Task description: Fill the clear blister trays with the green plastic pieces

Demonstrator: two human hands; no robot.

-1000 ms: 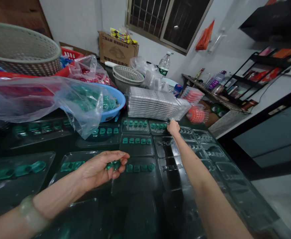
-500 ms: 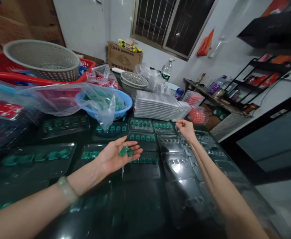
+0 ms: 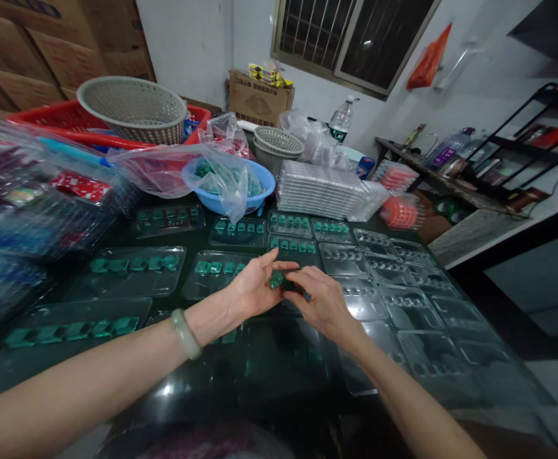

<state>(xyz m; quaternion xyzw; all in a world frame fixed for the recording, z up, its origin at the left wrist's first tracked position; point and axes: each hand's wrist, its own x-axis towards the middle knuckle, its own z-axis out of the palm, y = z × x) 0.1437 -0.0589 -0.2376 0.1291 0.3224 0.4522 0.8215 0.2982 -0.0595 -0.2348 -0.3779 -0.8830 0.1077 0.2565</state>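
Note:
My left hand is palm up above the table, cupping small translucent green cubes near its fingers. My right hand meets it from the right, thumb and fingertips closed on a green cube at the left fingers; the fingers partly hide it. Beneath and around the hands lie clear plastic blister trays. Those on the left, such as one tray, carry rows of green cubes. On the right, trays such as the one beyond my right hand show bare slots.
A blue basin with green pieces and a plastic bag stands behind the trays. Beside it is a stack of clear trays. Packed goods pile up on the left, before a red basket with a grey colander.
My right hand has come back from the far row of trays on the right to my left hand. The left hand still carries green cubes. The view has shifted left.

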